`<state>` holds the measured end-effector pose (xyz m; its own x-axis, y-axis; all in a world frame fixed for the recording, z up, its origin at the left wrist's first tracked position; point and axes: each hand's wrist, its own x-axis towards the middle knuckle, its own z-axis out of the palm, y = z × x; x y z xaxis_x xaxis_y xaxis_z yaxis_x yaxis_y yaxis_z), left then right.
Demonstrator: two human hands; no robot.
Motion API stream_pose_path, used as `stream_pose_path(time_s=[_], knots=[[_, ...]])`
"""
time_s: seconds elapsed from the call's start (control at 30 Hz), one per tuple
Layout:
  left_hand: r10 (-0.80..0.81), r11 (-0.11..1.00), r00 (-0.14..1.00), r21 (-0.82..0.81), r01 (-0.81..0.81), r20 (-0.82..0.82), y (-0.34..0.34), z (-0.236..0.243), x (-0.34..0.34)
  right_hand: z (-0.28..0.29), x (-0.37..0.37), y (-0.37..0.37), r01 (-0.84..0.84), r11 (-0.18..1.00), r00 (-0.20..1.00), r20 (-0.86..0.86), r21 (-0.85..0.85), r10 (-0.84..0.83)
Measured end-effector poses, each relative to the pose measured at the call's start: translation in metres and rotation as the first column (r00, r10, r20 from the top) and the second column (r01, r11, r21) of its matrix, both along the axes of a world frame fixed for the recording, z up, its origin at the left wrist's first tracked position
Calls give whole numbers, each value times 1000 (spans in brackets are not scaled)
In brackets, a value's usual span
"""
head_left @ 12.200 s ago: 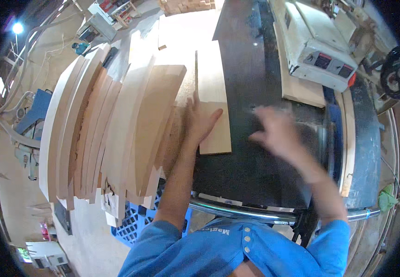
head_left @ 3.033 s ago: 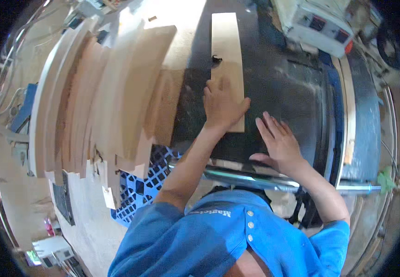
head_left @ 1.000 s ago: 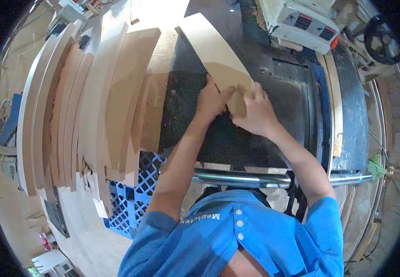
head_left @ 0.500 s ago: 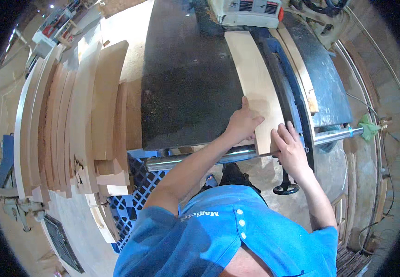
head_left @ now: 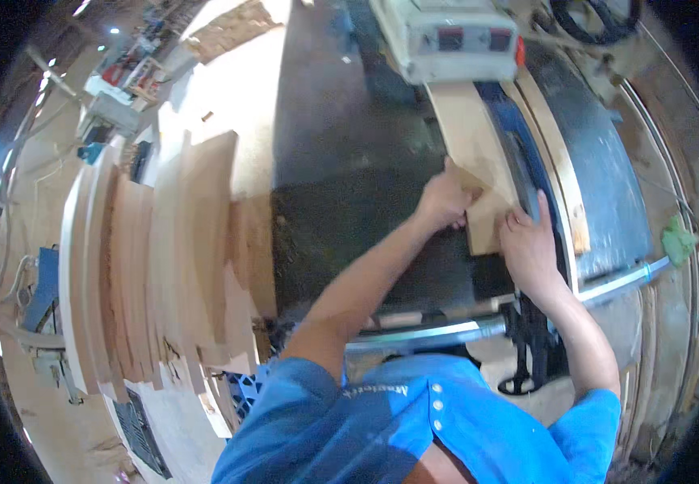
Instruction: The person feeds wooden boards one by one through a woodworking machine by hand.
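A pale wooden board lies flat on the dark machine table, its far end reaching the light-coloured machine housing or passing beneath it. My left hand grips the left edge near the board's close end, one finger stretched forward along that edge and the others curled. At the near right corner, my right hand has its fingers bent against the board, while one finger points ahead beside the dark fence. Part of the fingers' contact is hidden.
To the left stand several stacked wooden boards. A metal rail runs along the table's front, with a black handwheel below. Right of the fence lies a narrow wood strip. A green cloth hangs at the rail's right end.
Both hands have pushed the board forward. Its near end, which overhung the front rail, now lies on the table, and less of the board shows before the housing. The whole view has shifted.
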<state>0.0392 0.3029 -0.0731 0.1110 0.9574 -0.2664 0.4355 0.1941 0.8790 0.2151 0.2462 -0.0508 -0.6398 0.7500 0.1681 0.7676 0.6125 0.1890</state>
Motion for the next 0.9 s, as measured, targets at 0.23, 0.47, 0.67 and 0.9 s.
stream_pose_path(time_s=[0.23, 0.47, 0.67, 0.9], knots=[[61, 998, 998, -14, -61, 15, 69, -8, -23, -13, -23, 79, -31, 999, 998, -53, 21, 32], [212, 928, 872, 371, -38, -440, 95, 5, -73, 1, -46, 162, 18, 982, 1000, -21, -188, -23], [747, 658, 503, 593, -464, -435, 20, 5, -177, 10, -98, 147, -140, 987, 976, -176, -77, 125], [481, 872, 758, 147, -468, -441, -4, -10, -158, -13, -171, 35, -392, 872, 844, -492, -294, 213]])
